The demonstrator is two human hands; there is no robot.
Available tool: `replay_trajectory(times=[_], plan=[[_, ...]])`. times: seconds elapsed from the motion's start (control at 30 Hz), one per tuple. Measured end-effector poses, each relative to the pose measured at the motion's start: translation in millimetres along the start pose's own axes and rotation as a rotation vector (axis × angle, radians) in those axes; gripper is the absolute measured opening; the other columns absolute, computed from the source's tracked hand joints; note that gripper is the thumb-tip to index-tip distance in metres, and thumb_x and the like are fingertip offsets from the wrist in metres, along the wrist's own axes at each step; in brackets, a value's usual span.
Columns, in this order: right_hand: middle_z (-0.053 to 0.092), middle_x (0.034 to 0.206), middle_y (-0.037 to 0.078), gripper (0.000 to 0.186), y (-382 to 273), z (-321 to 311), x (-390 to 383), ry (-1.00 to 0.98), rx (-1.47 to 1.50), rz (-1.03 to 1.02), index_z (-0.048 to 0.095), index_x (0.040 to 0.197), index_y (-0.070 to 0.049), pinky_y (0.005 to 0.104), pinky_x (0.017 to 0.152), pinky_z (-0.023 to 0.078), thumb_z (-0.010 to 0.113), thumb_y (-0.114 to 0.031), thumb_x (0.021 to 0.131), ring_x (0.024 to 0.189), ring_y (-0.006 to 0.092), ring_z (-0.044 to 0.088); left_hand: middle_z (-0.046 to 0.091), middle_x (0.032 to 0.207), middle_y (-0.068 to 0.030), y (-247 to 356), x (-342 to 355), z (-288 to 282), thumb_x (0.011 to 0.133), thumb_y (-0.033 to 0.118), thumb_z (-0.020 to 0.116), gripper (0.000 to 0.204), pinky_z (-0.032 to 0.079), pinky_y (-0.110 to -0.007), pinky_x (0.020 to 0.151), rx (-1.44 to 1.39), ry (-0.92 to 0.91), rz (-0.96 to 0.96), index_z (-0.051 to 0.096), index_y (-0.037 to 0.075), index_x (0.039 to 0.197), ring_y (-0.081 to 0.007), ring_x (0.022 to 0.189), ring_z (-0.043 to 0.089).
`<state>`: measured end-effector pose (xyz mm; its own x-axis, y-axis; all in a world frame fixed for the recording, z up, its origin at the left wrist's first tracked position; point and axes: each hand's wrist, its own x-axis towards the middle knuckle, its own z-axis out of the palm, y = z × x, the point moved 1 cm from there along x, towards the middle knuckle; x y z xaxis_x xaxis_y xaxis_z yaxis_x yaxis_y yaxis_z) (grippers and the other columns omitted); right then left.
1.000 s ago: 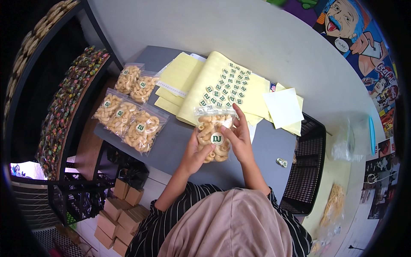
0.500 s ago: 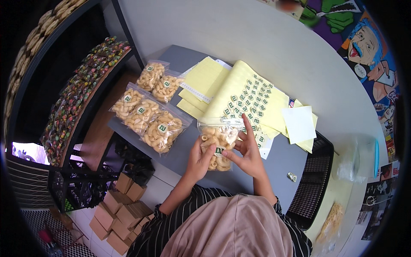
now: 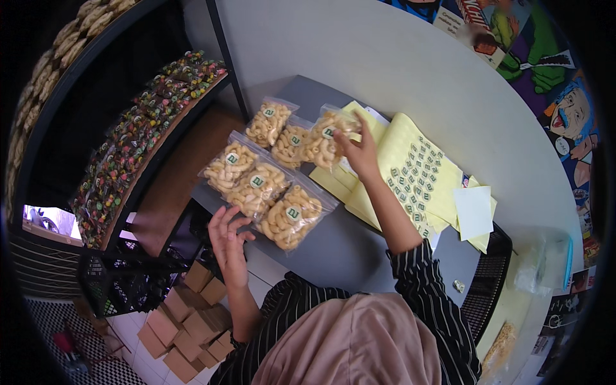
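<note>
My right hand (image 3: 360,153) grips the right edge of a clear zip bag of curved, tube-shaped snacks (image 3: 317,151), which bears a round sticker with a green mark. That bag is at the far right of the group, partly over another snack bag (image 3: 292,142). Beside it lies one more bag (image 3: 268,123) at the back. Three similar bags, a left one (image 3: 228,168), a middle one (image 3: 258,186) and a right one (image 3: 292,217), make up the front row. Near the table's front left edge, my left hand (image 3: 230,247) is open and holds nothing, its fingers apart beside the middle bag.
Yellow sheets (image 3: 393,151) with rows of round stickers cover the grey table's (image 3: 359,256) right part, a white sheet (image 3: 473,212) on top. A black crate (image 3: 491,276) stands at right. Cardboard boxes (image 3: 192,317) sit on the floor; a rack of sweets (image 3: 147,141) is at left.
The bag held in both hands before me has moved left and away to the back of the group, now in my right hand only. My left hand has let go and moved left.
</note>
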<state>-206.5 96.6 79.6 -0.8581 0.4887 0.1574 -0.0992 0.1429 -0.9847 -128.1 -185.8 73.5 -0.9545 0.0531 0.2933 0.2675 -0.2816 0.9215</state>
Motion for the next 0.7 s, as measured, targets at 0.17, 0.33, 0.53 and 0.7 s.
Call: replay_trajectory(times=[0.17, 0.33, 0.53, 0.7], plan=[[0.056, 0.103, 0.024, 0.063, 46.3, 50.6, 36.6, 0.055, -0.328, -0.073, 0.045, 0.118, 0.003, 0.0291, 0.066, 0.049, 0.068, -0.031, 0.071, 0.076, 0.0211, 0.062, 0.043, 0.121, -0.013, -6.3, 8.5, -45.0, 0.091, 0.022, 0.038, 0.04, 0.042, -0.025, 0.067, 0.024, 0.107, 0.017, 0.033, 0.004, 0.126, -0.0167, 0.094, 0.049], [0.057, 0.102, 0.023, 0.067, 43.0, 66.8, 33.4, -0.004, -0.251, 0.078, 0.044, 0.119, 0.004, 0.0307, 0.069, 0.048, 0.068, -0.034, 0.07, 0.076, 0.0222, 0.061, 0.044, 0.118, -0.0128, -9.5, 17.7, -66.9, 0.089, 0.018, 0.039, 0.036, 0.041, -0.023, 0.065, 0.029, 0.217, 0.003, 0.035, 0.004, 0.123, -0.0141, 0.089, 0.049], [0.06, 0.091, 0.02, 0.068, 52.9, 73.0, 39.8, 0.01, -0.245, 0.008, 0.043, 0.119, 0.005, 0.0294, 0.067, 0.047, 0.068, -0.036, 0.071, 0.072, 0.0204, 0.06, 0.044, 0.117, -0.0118, -18.4, 31.5, -72.1, 0.089, 0.018, 0.039, 0.035, 0.038, -0.021, 0.065, 0.024, 0.19, -0.012, 0.036, 0.004, 0.122, -0.0121, 0.086, 0.047], [0.06, 0.088, 0.02, 0.067, 50.2, 79.4, 32.9, -0.023, -0.273, 0.08, 0.045, 0.118, 0.005, 0.0279, 0.063, 0.047, 0.067, -0.038, 0.072, 0.066, 0.0181, 0.059, 0.045, 0.118, -0.0095, -26.6, 37.2, -73.1, 0.091, 0.021, 0.04, 0.034, 0.037, -0.022, 0.065, 0.037, 0.169, -0.028, 0.038, 0.006, 0.121, -0.0101, 0.084, 0.045]])
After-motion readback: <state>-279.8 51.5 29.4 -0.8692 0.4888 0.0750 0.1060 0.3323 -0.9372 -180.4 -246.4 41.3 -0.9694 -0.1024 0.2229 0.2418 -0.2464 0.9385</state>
